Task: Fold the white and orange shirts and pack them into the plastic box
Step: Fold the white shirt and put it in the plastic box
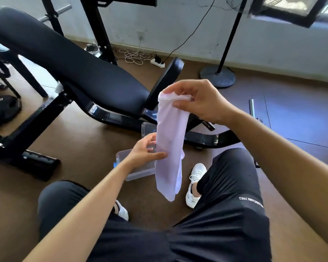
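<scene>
We see the right hand (199, 100) up near centre frame, fingertips and thumb pinched tight on the bunched top hem of the thin white fabric shirt (169, 146), which hangs straight down as a long narrow strip, its lower end dangling free in the air above the brown floor (87, 146). The left hand (145, 150) comes in from seven o'clock, fingers loosely spread and curled, thumb laid against the cloth's left edge halfway down; we can't tell whether it truly grips.

Behind the hanging cloth sits the clear rectangular plastic box (138, 173), on the floor, part hidden by hand and shirt. Just beyond it, toward twelve o'clock, stands what looks like its clear lid (148, 129), though we can't be sure.

Open floor lies at nine o'clock of the box. At eleven o'clock the black padded weight bench (74, 63) crowds in, its glossy steel base rail (203, 139) running just behind the box. At one o'clock a black pedestal fan stand (218, 77) stands well clear; a white power strip (157, 63) with tangled cord lies by the wall at twelve.

Below, knees in black shorts (225, 186) flank the box, with white laced sneakers (195, 184) at five o'clock, near the shirt's tail.
</scene>
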`<action>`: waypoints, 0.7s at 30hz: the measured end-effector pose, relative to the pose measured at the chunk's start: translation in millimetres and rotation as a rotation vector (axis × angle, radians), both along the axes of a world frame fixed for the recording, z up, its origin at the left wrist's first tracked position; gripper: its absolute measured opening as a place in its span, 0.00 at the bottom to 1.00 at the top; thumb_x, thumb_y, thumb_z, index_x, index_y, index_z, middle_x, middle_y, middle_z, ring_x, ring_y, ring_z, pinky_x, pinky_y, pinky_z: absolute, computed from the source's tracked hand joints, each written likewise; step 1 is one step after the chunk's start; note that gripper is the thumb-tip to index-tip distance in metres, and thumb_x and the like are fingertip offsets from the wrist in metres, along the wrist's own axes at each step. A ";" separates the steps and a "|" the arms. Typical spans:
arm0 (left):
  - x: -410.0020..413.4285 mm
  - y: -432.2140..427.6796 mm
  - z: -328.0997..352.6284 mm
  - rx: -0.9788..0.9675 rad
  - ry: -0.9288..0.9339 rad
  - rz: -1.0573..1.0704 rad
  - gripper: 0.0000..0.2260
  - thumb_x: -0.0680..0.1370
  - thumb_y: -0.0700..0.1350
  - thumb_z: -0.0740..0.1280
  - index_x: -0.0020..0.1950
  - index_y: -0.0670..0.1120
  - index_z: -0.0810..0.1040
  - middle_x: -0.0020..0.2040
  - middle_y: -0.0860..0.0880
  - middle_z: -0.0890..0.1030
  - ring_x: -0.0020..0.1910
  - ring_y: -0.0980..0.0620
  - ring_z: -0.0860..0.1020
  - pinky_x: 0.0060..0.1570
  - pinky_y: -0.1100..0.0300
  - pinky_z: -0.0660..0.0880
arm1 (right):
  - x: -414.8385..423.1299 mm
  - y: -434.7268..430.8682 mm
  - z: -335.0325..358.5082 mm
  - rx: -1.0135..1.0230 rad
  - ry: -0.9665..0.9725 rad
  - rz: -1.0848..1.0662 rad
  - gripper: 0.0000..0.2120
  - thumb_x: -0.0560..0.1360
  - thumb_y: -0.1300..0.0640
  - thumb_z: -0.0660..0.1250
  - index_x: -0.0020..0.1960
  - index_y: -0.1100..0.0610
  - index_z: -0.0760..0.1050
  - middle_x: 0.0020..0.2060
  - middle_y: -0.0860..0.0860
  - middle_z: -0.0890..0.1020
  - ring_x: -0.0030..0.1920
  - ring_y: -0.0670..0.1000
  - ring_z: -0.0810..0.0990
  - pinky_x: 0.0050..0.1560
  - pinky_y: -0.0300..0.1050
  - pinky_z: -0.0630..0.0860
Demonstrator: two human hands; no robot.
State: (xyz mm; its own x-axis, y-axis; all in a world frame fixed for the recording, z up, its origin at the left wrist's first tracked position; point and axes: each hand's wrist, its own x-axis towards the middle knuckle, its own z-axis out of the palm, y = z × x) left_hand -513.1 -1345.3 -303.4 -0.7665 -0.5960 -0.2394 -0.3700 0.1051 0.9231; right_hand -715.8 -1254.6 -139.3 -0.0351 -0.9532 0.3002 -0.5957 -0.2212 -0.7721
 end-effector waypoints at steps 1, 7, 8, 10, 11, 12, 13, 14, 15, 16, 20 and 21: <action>-8.3 3.7 -3.1 0.015 -0.009 -0.018 0.34 0.68 0.57 0.79 0.71 0.53 0.72 0.67 0.52 0.79 0.66 0.50 0.78 0.66 0.50 0.76 | -5.9 3.6 3.6 -0.007 -0.015 -0.008 0.16 0.75 0.66 0.70 0.59 0.53 0.82 0.51 0.48 0.85 0.49 0.54 0.80 0.51 0.47 0.77; -41.3 18.8 -27.3 0.080 -0.019 -0.043 0.12 0.75 0.50 0.74 0.57 0.54 0.81 0.55 0.54 0.85 0.54 0.52 0.84 0.60 0.48 0.81 | -43.7 22.1 11.5 -0.097 -0.050 -0.195 0.15 0.74 0.67 0.71 0.58 0.55 0.82 0.41 0.37 0.80 0.43 0.38 0.74 0.47 0.31 0.70; -44.5 22.6 -29.8 0.069 -0.023 -0.051 0.11 0.75 0.51 0.74 0.56 0.55 0.81 0.54 0.54 0.85 0.54 0.52 0.84 0.59 0.49 0.81 | -50.5 24.0 10.8 -0.121 -0.062 -0.235 0.14 0.74 0.68 0.71 0.58 0.57 0.82 0.42 0.38 0.79 0.43 0.39 0.74 0.47 0.31 0.70; -46.4 27.8 -33.7 0.044 -0.021 -0.061 0.12 0.76 0.51 0.73 0.59 0.52 0.81 0.55 0.53 0.85 0.54 0.52 0.83 0.59 0.51 0.81 | -63.0 25.7 7.4 -0.165 -0.081 -0.316 0.13 0.74 0.68 0.71 0.57 0.60 0.83 0.42 0.38 0.80 0.43 0.40 0.74 0.48 0.32 0.71; -45.5 28.7 -35.3 0.029 -0.013 -0.061 0.14 0.77 0.51 0.72 0.61 0.50 0.81 0.55 0.51 0.85 0.55 0.51 0.83 0.59 0.51 0.81 | -68.5 25.4 5.2 -0.180 -0.088 -0.365 0.12 0.74 0.68 0.71 0.56 0.61 0.83 0.42 0.38 0.81 0.43 0.39 0.74 0.48 0.32 0.71; -43.0 28.5 -37.3 0.020 -0.002 -0.060 0.15 0.77 0.50 0.72 0.62 0.47 0.81 0.56 0.50 0.85 0.55 0.50 0.83 0.58 0.52 0.81 | -74.9 24.1 2.2 -0.188 -0.095 -0.417 0.11 0.74 0.68 0.71 0.56 0.61 0.83 0.42 0.38 0.81 0.42 0.38 0.75 0.47 0.32 0.71; -39.6 27.9 -39.2 0.020 0.005 -0.054 0.15 0.77 0.49 0.73 0.63 0.46 0.80 0.56 0.49 0.85 0.55 0.49 0.83 0.56 0.54 0.81 | -80.7 22.0 -1.0 -0.184 -0.105 -0.470 0.11 0.74 0.68 0.71 0.55 0.61 0.83 0.41 0.40 0.81 0.41 0.37 0.75 0.47 0.31 0.72; -35.4 27.2 -39.8 0.027 0.009 -0.040 0.15 0.77 0.48 0.73 0.62 0.45 0.81 0.55 0.48 0.85 0.54 0.49 0.83 0.53 0.56 0.81 | -86.7 19.2 -4.9 -0.175 -0.119 -0.520 0.10 0.75 0.68 0.71 0.55 0.60 0.83 0.41 0.41 0.80 0.40 0.36 0.75 0.46 0.30 0.72; -30.9 25.9 -39.4 0.039 0.008 -0.019 0.14 0.76 0.47 0.74 0.61 0.45 0.81 0.53 0.48 0.85 0.52 0.50 0.83 0.50 0.60 0.81 | -92.2 15.7 -9.3 -0.160 -0.127 -0.568 0.10 0.75 0.68 0.71 0.54 0.59 0.83 0.41 0.42 0.80 0.39 0.36 0.75 0.45 0.30 0.72; -26.8 24.9 -37.4 0.047 0.007 0.001 0.13 0.76 0.47 0.74 0.58 0.45 0.82 0.50 0.50 0.85 0.49 0.52 0.82 0.45 0.63 0.80 | -98.0 11.5 -15.2 -0.139 -0.131 -0.616 0.11 0.75 0.67 0.70 0.54 0.57 0.83 0.41 0.43 0.79 0.39 0.37 0.75 0.45 0.31 0.73; -12.3 20.0 -21.2 0.060 0.002 0.056 0.06 0.75 0.46 0.75 0.50 0.48 0.83 0.40 0.57 0.84 0.40 0.60 0.81 0.38 0.67 0.77 | -115.6 -5.5 -48.3 0.021 -0.107 -0.820 0.12 0.74 0.62 0.66 0.53 0.52 0.84 0.38 0.42 0.77 0.43 0.46 0.76 0.45 0.37 0.74; -8.8 17.9 -16.6 0.058 0.007 0.075 0.06 0.75 0.45 0.75 0.50 0.47 0.83 0.40 0.56 0.84 0.39 0.60 0.81 0.37 0.67 0.76 | -117.1 -8.8 -59.1 0.083 -0.103 -0.842 0.13 0.74 0.61 0.65 0.54 0.52 0.84 0.38 0.41 0.77 0.44 0.47 0.76 0.47 0.39 0.75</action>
